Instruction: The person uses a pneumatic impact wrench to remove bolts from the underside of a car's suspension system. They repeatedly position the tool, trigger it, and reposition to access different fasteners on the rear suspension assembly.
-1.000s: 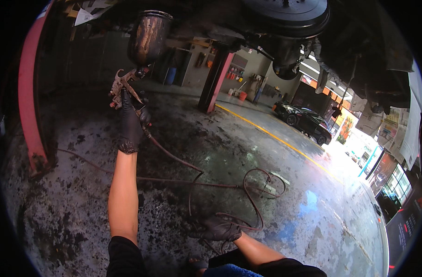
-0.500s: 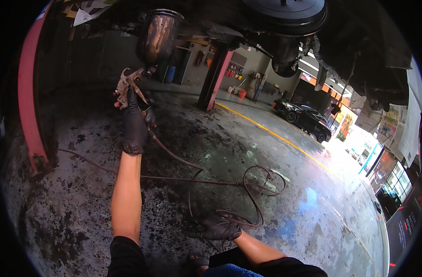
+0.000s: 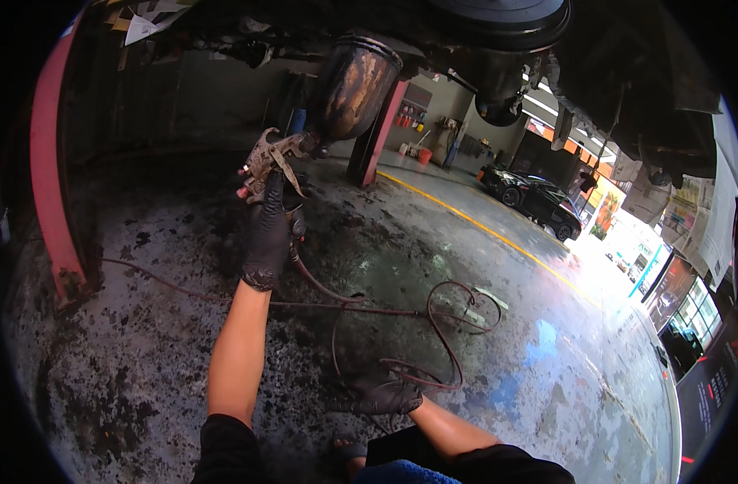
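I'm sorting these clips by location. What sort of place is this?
Most likely a car repair or body shop. The gloved left hand holds a spray gun up under a raised vehicle's underside, its air hose trails over the stained concrete floor, and a dark car is parked beyond.

A car repair garage: stained concrete floor (image 3: 143,355), parked black car (image 3: 534,198), raised vehicle underside (image 3: 627,73).

Black glove (image 3: 268,234) on a dull grey spray gun (image 3: 272,157) with rusty brown-streaked cup (image 3: 349,89); reddish-brown hose (image 3: 433,323) over blotchy grey floor (image 3: 143,363); yellow line (image 3: 498,235).
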Demonstrator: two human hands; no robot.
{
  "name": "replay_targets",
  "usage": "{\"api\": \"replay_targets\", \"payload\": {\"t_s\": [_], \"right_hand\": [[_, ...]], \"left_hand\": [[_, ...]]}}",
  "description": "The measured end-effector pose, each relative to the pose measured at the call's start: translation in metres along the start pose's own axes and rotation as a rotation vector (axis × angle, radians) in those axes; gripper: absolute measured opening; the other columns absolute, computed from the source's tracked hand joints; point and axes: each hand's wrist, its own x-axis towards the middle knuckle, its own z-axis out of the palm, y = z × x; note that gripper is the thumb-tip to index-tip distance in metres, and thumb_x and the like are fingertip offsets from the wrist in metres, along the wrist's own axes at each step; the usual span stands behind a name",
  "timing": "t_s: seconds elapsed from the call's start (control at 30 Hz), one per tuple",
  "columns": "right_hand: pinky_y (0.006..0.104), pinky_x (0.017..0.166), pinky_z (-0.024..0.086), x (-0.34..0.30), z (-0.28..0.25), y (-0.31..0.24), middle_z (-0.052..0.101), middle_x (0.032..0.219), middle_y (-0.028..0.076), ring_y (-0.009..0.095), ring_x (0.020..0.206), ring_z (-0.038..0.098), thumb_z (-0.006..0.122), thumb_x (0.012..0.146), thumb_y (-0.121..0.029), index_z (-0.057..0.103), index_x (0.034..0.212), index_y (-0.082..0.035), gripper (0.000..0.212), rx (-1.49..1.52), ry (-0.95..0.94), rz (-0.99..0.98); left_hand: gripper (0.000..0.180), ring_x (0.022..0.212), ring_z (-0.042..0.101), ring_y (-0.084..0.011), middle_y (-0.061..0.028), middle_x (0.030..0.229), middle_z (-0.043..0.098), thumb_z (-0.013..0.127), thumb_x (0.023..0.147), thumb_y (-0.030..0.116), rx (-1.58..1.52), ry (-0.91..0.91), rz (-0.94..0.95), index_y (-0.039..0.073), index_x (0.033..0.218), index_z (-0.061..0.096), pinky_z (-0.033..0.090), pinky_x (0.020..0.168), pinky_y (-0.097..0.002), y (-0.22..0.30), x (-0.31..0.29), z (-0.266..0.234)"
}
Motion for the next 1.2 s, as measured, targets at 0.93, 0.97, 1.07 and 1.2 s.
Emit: {"api": "replay_targets", "payload": {"t_s": [0.93,0.97,1.07,1.2], "right_hand": [[0.0442,0.105,0.047,-0.002,-0.015,-0.028,0.062,0.133,0.025,0.039,0.121,0.061,0.056,0.100,-0.045,0.048,0.149,-0.014,0.059,-0.045,-0.062,0.104],[0.0443,0.105,0.047,-0.002,-0.014,-0.028,0.061,0.134,0.025,0.039,0.122,0.060,0.056,0.100,-0.045,0.048,0.150,-0.014,0.060,-0.011,-0.062,0.100],[0.0443,0.106,0.046,-0.001,-0.009,-0.028,0.060,0.136,0.025,0.038,0.123,0.060,0.056,0.100,-0.044,0.046,0.150,-0.012,0.061,0.038,-0.014,0.036],[0.0435,0.107,0.046,-0.002,-0.007,-0.030,0.059,0.138,0.025,0.037,0.124,0.060,0.056,0.100,-0.045,0.045,0.151,-0.011,0.062,-0.033,-0.046,0.057]], "left_hand": [[0.055,0.039,0.042,-0.0099,-0.0003,0.063,0.057,0.046,0.104,0.058,0.105,0.263,0.230,0.007,0.097,0.065,0.034,0.039,-0.0280,0.064,0.017,-0.002],[0.054,0.039,0.042,-0.0096,-0.0003,0.066,0.060,0.046,0.104,0.057,0.107,0.290,0.218,0.007,0.099,0.065,0.034,0.039,-0.0281,0.063,0.013,0.000],[0.050,0.041,0.042,-0.0086,0.0001,0.076,0.064,0.047,0.105,0.054,0.049,0.220,0.268,0.007,0.102,0.064,0.035,0.040,-0.0280,0.058,0.001,0.004],[0.047,0.042,0.043,-0.0084,-0.0001,0.075,0.063,0.049,0.105,0.051,0.053,0.211,0.234,0.007,0.102,0.064,0.036,0.041,-0.0276,0.053,-0.019,0.009]]}}
